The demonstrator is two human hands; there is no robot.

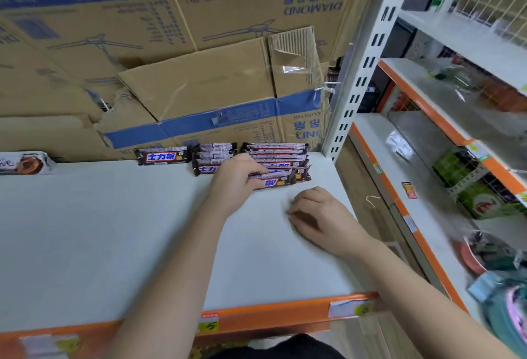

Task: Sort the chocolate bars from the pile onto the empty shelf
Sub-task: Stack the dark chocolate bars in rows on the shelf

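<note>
Brown chocolate bars with blue lettering lie along the back of the white shelf (114,230). A single bar (162,155) lies at the left, a stack (214,150) in the middle, and a taller stack (278,153) at the right. My left hand (236,179) grips the front bar (275,182) of the right stack, thumb on top. My right hand (316,216) hovers low over the shelf in front of that stack, fingers loosely curled and holding nothing. A white Dove pack (24,162) sits at the far left.
Large cardboard boxes (199,82) stand behind the shelf. A white slotted upright (362,73) bounds it on the right. Beyond it, orange-edged shelves (422,108) carry green packets (456,167) and other goods. An orange rail with price labels (209,323) runs along the front.
</note>
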